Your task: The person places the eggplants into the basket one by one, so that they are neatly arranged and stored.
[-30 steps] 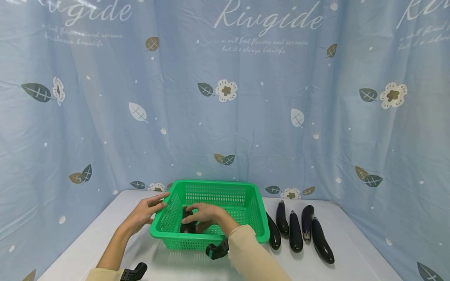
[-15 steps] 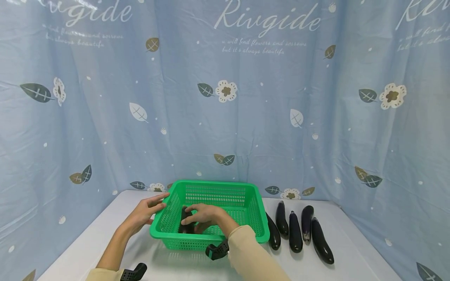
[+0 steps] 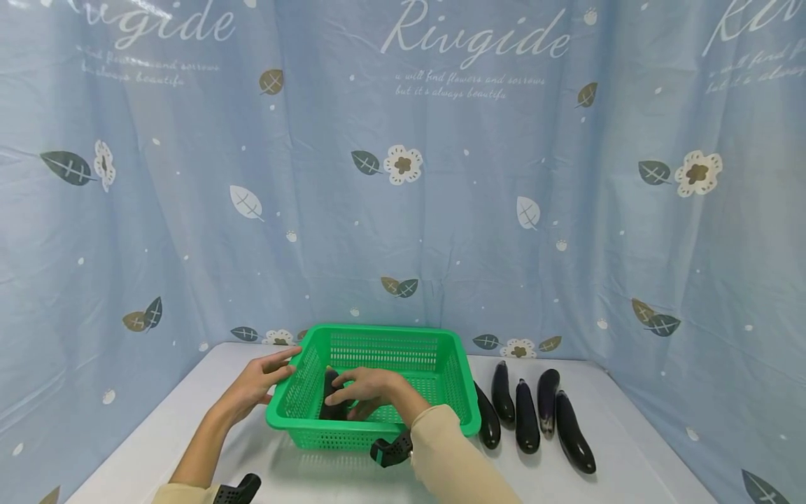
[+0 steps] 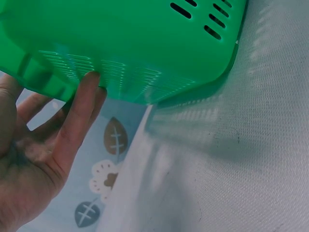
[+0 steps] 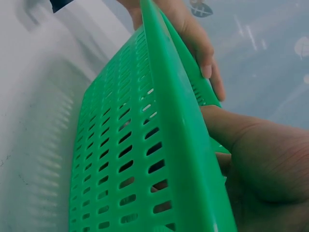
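inside the left half of the basket (image 3: 340,426), an eggplant (image 3: 331,412) lies front to back. the right hand (image 3: 373,385), nearer, bends its fingers over it, grip unclear; the left hand (image 3: 255,383), fingers straightened, touches the basket's left rim.

Behind and above the left fingers (image 3: 283,354) and right fingers (image 3: 343,393), we observe a light-blue curtain (image 3: 466,231), creased in places. Above and right of the right fingers, we identify a white flower print (image 3: 403,165) with a brown centre; higher still, we read the white lettering (image 3: 475,35) "Rivgide". Above and left of the left fingers, we locate a two-leaf print (image 3: 151,313). Below both, we note a white table (image 3: 327,483), finely textured in the left wrist view.
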Motion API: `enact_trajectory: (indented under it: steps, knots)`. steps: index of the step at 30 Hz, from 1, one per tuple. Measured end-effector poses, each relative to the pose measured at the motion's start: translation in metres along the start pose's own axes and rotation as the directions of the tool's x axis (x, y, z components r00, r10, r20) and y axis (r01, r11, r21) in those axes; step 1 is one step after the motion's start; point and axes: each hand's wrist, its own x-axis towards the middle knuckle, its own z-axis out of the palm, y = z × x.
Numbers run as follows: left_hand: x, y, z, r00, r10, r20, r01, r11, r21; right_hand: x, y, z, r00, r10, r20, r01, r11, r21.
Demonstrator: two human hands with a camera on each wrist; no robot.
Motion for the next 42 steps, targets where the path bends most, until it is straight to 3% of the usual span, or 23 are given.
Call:
enact_trajectory:
  steps: [19,42]
  knots:
    - [0.000,0.002,0.000,1.000,-0.013,-0.005,0.012,1.000,-0.017,-0.012,0.004,-0.008,1.000,-0.006,0.003,0.006,1.000,0.003]
    - [0.001,0.001,-0.001,1.000,-0.003,0.004,0.003,1.000,-0.015,-0.038,0.013,-0.028,0.996,-0.094,0.001,0.094,0.995,0.027]
